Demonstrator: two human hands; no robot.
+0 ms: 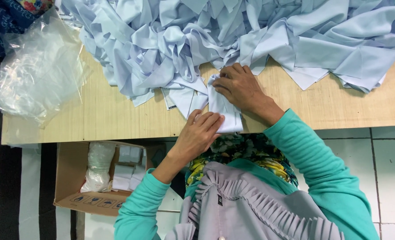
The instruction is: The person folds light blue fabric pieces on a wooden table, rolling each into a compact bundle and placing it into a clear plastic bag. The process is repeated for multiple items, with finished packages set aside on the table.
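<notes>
The left hand (pixel 202 129) lies flat, fingers together, pressing the near end of a folded pale blue cloth piece (pixel 224 109). The right hand (pixel 239 86), fingers curled, pinches its far end. The narrow piece runs crosswise at the worktop (pixel 95 120) near edge, below a heap of pale blue cloth pieces (pixel 233 35).

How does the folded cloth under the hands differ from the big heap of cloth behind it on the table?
The folded cloth is one small, flat, tidy piece at the table's near edge; the heap is many pieces, crumpled and spread across the far side. The left hand and right hand both press on the folded cloth; neither rests on the heap. Both are the same pale blue fabric.
</notes>
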